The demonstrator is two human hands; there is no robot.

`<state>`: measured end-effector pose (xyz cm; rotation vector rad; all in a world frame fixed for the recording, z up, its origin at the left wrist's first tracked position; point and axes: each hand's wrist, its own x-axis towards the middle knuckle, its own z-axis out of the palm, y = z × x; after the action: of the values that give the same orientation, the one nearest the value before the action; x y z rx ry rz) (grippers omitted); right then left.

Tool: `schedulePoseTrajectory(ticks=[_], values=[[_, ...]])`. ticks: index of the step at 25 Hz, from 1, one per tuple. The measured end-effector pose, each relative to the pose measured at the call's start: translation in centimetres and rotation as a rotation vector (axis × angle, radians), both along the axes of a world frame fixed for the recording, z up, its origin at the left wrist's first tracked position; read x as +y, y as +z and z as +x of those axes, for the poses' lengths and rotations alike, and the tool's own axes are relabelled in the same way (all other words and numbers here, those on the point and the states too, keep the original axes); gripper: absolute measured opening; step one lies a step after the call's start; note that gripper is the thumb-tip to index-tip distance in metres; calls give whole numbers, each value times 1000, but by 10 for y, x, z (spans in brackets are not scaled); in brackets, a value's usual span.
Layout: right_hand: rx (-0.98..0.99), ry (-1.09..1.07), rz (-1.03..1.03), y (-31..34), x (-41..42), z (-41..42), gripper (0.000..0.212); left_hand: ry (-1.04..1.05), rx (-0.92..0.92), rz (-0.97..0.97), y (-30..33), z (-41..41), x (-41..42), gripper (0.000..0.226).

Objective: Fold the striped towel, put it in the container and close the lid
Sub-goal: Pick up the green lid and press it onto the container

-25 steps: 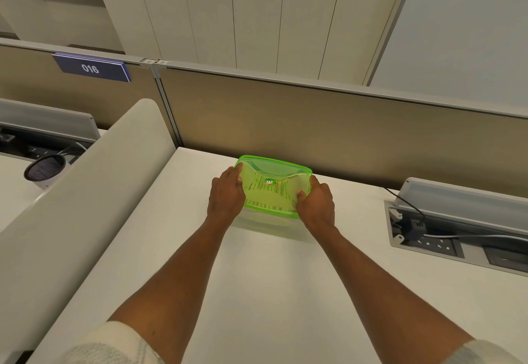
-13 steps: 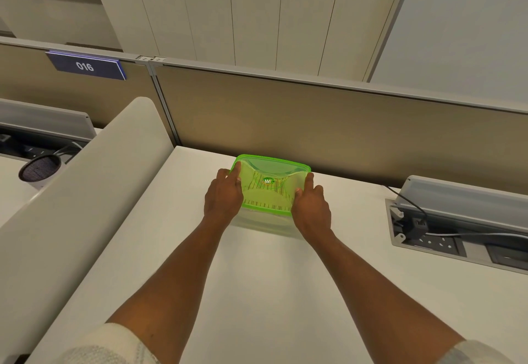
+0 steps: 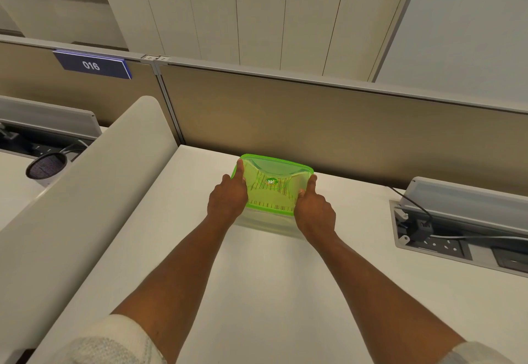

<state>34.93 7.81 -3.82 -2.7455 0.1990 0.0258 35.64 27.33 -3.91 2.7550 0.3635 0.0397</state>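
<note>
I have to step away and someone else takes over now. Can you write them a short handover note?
Left hand: on the container's left side, thumb up on the lid edge.
Right hand: on the right side, thumb on the lid edge.
Container: on the desk near the partition, green lid on top.
Towel: folded inside, stripes visible through the lid.
Done: fold, towel in, lid on.
Left: confirm the lid is sealed all round; I cannot tell.

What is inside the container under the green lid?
Through the green lid the striped towel shows, filling the container. Its folds and anything beneath it are hidden.
</note>
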Motion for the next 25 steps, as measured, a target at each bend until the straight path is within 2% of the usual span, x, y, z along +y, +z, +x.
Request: schedulePoseTrajectory(ticks=[19,25], values=[[31,-2,-38,-1,-1,2,55,3,97,-25,5,6,3,55],[23,-3,-32,-2,-1,2,55,-1,68,-42,3,4,2,55]])
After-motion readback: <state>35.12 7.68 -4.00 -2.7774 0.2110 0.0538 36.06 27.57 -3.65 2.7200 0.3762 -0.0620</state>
